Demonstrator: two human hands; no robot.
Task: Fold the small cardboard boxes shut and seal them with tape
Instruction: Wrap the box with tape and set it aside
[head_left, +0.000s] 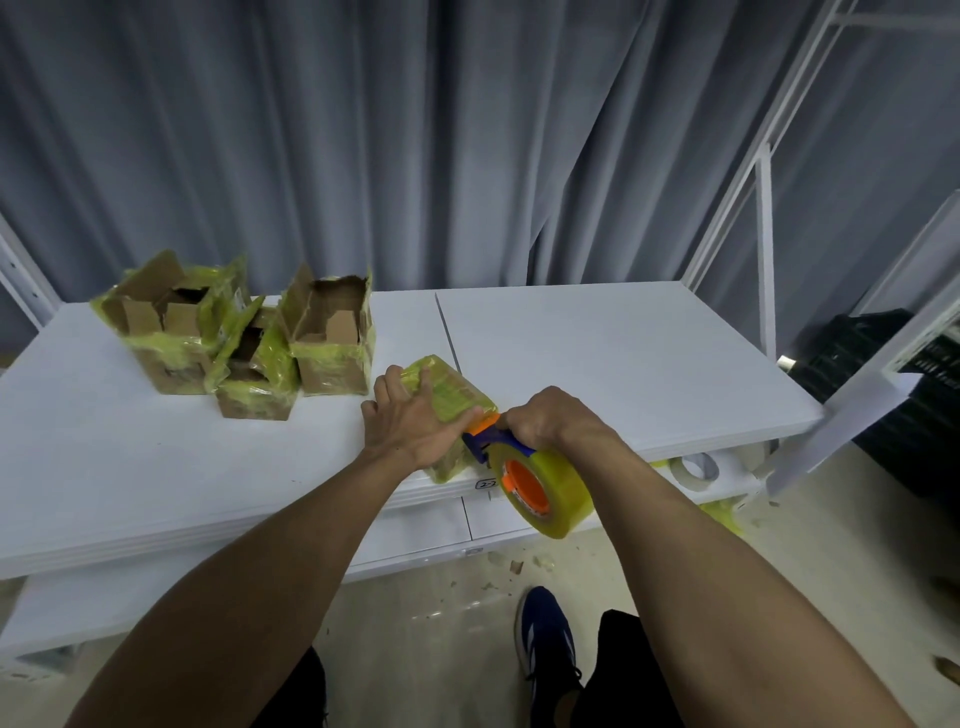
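Observation:
A small closed cardboard box (453, 395), wrapped in yellowish tape, sits at the near edge of the white table (623, 353). My left hand (415, 423) lies flat on its top and near side, fingers spread, pressing it down. My right hand (550, 418) grips the blue and orange handle of a tape dispenser (540, 486) whose head touches the box's near right corner. The big yellowish tape roll hangs over the table's front edge. Three open, tape-covered boxes (244, 343) stand clustered at the back left of the table.
A lower white shelf (415, 530) under the tabletop holds a tape roll (693, 470). White metal frame posts (763, 249) rise at the right, with black crates (893, 374) beyond. Grey curtains hang behind. Scraps litter the floor near my blue shoe (545, 639).

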